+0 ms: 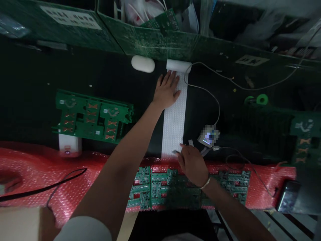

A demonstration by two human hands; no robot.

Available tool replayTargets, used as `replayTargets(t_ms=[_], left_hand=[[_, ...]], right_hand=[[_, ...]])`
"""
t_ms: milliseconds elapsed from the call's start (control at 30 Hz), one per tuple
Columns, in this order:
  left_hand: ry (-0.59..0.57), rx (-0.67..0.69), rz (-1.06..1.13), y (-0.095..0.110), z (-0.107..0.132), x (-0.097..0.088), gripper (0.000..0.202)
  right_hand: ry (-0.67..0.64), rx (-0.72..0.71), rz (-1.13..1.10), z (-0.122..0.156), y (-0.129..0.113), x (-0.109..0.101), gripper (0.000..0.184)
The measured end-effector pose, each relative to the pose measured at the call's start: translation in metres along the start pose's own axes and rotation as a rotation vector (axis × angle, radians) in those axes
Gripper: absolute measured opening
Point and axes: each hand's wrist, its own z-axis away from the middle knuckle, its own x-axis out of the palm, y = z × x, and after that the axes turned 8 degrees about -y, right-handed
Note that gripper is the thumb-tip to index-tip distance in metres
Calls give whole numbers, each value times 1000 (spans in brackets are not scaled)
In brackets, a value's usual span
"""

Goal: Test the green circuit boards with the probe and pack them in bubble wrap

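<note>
A long white strip of small labels (174,124) runs down the dark table from its roll at the far end. My left hand (167,89) lies flat on the upper part of the strip, fingers stretched out. My right hand (192,162) is at the strip's near end, fingers pinched on a small label (175,152) at the strip's edge. Just below it, a panel of green circuit boards (150,187) lies on red bubble wrap (75,174).
A stack of green circuit board panels (92,115) sits at the left on a white device (69,145). A small device with a lit screen (208,137) and its cable lie right of the strip. Green bins (155,40) line the far edge. A black cable (50,185) crosses the wrap.
</note>
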Motion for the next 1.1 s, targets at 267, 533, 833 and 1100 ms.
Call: replayTargets(t_ms=[267, 533, 833, 1100], left_hand=[[4, -11, -34, -3, -1, 2, 62], [-17, -26, -46, -1, -2, -2, 64], [-65, -58, -46, 5, -8, -20, 64], [4, -143, 23, 13, -16, -10, 52]], right_hand=[[335, 38, -403, -171, 40, -37, 34], [501, 232, -120, -241, 100, -53, 35], [368, 383, 1, -247, 82, -68, 33], [405, 385, 29, -257, 76, -63, 35]])
